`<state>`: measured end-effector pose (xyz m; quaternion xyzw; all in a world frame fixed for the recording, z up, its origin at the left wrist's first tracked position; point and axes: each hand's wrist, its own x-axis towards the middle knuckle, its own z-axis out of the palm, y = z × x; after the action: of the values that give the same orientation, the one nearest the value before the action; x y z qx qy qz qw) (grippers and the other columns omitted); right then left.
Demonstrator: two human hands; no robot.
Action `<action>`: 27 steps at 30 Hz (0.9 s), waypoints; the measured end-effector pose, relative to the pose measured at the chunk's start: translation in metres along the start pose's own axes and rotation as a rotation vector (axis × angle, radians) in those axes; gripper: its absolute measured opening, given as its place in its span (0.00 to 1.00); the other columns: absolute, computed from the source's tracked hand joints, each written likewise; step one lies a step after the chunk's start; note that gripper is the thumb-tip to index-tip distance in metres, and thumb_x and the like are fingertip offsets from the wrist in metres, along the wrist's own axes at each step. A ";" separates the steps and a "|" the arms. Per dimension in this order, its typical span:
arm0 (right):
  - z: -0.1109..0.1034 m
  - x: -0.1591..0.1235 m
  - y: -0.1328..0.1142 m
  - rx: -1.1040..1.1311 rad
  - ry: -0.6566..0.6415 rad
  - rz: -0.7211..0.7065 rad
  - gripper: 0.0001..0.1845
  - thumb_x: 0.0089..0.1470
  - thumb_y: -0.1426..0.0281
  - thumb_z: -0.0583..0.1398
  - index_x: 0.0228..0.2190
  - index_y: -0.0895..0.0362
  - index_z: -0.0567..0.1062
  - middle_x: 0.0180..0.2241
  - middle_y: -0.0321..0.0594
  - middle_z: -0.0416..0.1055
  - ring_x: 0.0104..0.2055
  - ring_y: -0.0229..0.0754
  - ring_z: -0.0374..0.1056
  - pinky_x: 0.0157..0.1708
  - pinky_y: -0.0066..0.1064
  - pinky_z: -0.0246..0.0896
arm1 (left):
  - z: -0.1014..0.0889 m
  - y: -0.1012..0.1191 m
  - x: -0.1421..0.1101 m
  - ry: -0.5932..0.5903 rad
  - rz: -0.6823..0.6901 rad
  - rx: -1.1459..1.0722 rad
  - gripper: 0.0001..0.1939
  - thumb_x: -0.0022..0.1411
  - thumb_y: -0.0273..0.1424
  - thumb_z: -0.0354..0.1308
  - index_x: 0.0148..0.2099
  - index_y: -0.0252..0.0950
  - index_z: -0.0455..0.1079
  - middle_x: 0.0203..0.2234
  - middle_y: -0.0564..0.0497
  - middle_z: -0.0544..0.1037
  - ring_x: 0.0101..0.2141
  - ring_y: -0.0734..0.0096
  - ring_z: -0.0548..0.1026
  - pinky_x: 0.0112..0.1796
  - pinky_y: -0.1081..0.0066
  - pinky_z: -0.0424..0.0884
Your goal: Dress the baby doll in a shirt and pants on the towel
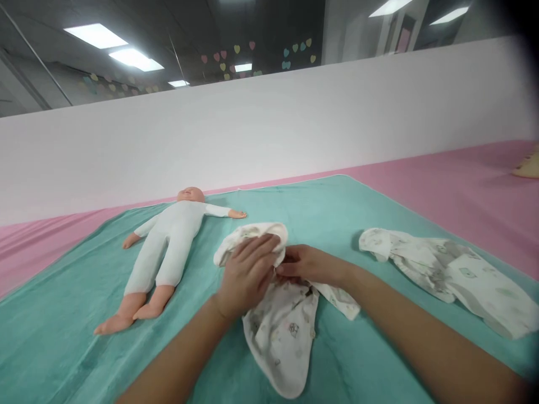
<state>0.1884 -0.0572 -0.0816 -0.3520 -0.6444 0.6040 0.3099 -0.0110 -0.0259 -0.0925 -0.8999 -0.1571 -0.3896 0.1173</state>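
Note:
A white baby garment point(280, 342) with small animal prints lies bunched in front of me, its upper part folded over and a rounded flap spread toward me. My left hand point(250, 275) lies over the folded upper part, fingers curved across the cloth and thumb side partly hidden. Beside it, my right hand point(309, 264) pinches the same garment near its middle with thumb and fingertips. A narrow piece of the printed cloth sticks out under my right wrist. Which part of the garment each hand grips is partly hidden by the fingers.
A baby doll point(174, 235) in a white suit lies on its back to the left. Another printed baby garment point(446, 269) is stretched out at right. A teal blanket point(337, 207) covers a pink sheet point(455, 174), with a white wall point(269, 134) behind.

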 end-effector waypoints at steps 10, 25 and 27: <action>-0.007 0.011 0.014 -0.014 0.420 -0.065 0.14 0.51 0.59 0.59 0.34 0.56 0.75 0.30 0.41 0.74 0.31 0.44 0.70 0.30 0.34 0.65 | 0.018 0.007 -0.005 -0.112 -0.181 -0.200 0.31 0.59 0.18 0.46 0.63 0.39 0.48 0.55 0.45 0.66 0.56 0.67 0.63 0.53 0.61 0.63; -0.012 -0.007 0.009 0.608 0.128 -0.189 0.17 0.45 0.64 0.59 0.37 0.59 0.75 0.38 0.46 0.75 0.45 0.52 0.68 0.44 0.42 0.63 | 0.017 -0.016 -0.010 -0.272 -0.995 -0.887 0.21 0.55 0.35 0.58 0.52 0.38 0.66 0.46 0.46 0.74 0.48 0.56 0.70 0.49 0.56 0.64; -0.018 -0.010 0.007 0.612 0.173 -0.218 0.19 0.44 0.61 0.57 0.37 0.58 0.75 0.38 0.45 0.75 0.47 0.54 0.67 0.45 0.44 0.62 | 0.008 -0.011 -0.005 -0.321 -1.059 -1.097 0.21 0.53 0.34 0.60 0.50 0.36 0.68 0.43 0.46 0.76 0.46 0.54 0.72 0.47 0.56 0.66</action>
<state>0.2093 -0.0556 -0.0865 -0.2215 -0.4383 0.7007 0.5176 -0.0127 -0.0137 -0.1007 -0.6796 -0.3658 -0.2807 -0.5705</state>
